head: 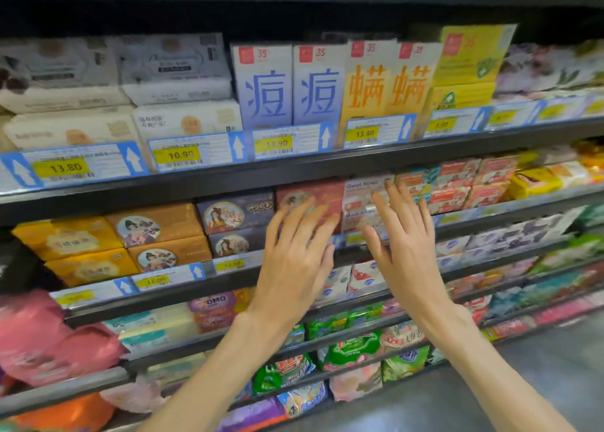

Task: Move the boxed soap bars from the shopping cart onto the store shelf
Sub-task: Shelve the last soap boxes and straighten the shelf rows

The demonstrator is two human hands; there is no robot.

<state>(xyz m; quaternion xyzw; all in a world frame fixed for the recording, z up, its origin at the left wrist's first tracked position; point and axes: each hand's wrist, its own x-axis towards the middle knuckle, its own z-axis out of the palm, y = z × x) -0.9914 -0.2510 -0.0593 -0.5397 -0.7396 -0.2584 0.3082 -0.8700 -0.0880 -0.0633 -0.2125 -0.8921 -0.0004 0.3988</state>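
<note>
Both hands were seen raised in front of the second shelf from the top, backs toward the camera. The left hand was held with its fingers straight and spread, nothing gripped in it; its fingertips lay over the front of a red soap box on that shelf, though whether they touched it could not be told. The right hand was likewise spread flat and empty, its fingertips overlapping the stacked white Goat Soap boxes just beside the red box on the right.

The boxed soap bars were found standing on the shelf, in a row behind a price rail. To the left of the red box, dark blue boxes with a round picture were stacked two high, then orange-brown boxes, then yellow ones. To the right of the white boxes, small red and white cartons were packed closely.

On the shelf above, tall boxes with a large blue character and a large orange character were lined up over yellow price tags. The lower shelves were filled with soft packets in green, pink and purple. The shopping cart was not in view.
</note>
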